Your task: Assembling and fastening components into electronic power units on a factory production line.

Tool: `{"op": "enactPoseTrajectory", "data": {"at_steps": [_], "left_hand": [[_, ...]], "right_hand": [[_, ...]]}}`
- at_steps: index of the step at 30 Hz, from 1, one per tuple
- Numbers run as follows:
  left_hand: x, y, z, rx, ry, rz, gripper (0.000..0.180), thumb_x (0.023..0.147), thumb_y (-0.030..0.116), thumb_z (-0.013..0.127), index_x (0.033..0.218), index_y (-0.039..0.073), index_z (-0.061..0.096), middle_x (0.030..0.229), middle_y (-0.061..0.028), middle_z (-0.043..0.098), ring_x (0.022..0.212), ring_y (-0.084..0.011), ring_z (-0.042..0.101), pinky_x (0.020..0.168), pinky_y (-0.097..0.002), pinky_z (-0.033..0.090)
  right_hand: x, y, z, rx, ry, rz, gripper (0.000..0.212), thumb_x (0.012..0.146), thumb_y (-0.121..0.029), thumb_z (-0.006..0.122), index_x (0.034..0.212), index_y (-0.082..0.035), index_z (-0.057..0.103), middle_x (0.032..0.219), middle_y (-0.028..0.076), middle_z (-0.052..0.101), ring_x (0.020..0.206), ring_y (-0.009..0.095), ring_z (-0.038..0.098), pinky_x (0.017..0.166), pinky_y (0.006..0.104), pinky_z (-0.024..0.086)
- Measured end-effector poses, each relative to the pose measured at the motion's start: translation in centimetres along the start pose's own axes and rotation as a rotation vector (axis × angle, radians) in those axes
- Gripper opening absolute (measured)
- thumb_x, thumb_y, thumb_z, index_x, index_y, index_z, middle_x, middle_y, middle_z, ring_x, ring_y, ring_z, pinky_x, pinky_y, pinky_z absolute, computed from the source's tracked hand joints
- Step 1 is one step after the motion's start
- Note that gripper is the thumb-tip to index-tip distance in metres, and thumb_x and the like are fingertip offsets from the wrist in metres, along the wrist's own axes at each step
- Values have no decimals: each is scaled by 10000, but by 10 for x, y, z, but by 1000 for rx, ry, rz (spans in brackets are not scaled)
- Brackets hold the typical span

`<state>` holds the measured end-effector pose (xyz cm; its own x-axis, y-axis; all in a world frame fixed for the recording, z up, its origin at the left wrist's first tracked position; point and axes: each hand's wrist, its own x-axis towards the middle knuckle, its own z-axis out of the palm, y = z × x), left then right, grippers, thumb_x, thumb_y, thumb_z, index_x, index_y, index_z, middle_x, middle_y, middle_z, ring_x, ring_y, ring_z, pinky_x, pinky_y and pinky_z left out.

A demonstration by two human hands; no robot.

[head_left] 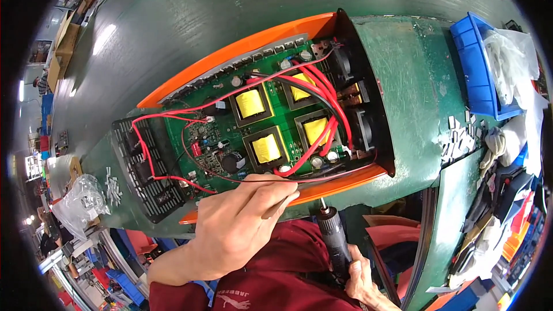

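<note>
On the green bench lies an opened electronic device, an orange-sided case (242, 52) with a green circuit board (216, 121) inside. Several yellow-wrapped transformers (250, 103) sit on the board, and thick red cables (325, 80) run over it to the black end panel (368, 75). My left hand (239, 224) is closed in a pinch at the case's near orange side, beside a thin dark wire (259, 181); what the fingers hold is hidden. My right hand (362, 276) grips a black electric screwdriver (332, 230), its bit pointing up at the case's near edge.
A slotted black end plate (147, 167) stands at the device's left. Far right is a blue bin (475, 75) holding clear plastic bags. Small metal pieces (461, 138) lie scattered below it, with more small pieces (113, 187) at left by a plastic bag (83, 201).
</note>
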<state>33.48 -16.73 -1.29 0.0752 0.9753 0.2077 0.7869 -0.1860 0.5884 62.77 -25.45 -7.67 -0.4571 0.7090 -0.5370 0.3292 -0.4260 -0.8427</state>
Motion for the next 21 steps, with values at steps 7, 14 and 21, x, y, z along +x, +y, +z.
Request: {"op": "enactPoseTrajectory", "data": {"at_steps": [7, 14, 21], "left_hand": [[-4, -3, 5, -70, 67, -1, 231, 782, -9, 821, 988, 10, 718, 894, -108, 762, 786, -239, 750, 665, -303, 600], [-4, -13, 14, -114, 131, 66, 328, 747, -5, 831, 1045, 34, 699, 881, -82, 738, 723, -207, 726, 577, -294, 564], [-4, -16, 17, -144, 150, 82, 315, 749, 10, 836, 1033, 42, 703, 857, -78, 736, 700, -202, 719, 563, -291, 558]], "right_hand": [[-2, 2, -3, 105, -59, 35, 618, 1079, -489, 308, 1331, 38, 510, 877, 103, 681, 757, 190, 641, 729, 335, 518], [5, -8, 3, 87, -21, 96, 724, 1041, -631, 300, 1249, 24, 525, 830, 49, 651, 677, 115, 566, 622, 275, 441], [4, 1, -1, 185, -70, 97, 820, 1009, -700, 312, 1233, 60, 526, 831, 66, 652, 704, 122, 571, 659, 270, 450]]}}
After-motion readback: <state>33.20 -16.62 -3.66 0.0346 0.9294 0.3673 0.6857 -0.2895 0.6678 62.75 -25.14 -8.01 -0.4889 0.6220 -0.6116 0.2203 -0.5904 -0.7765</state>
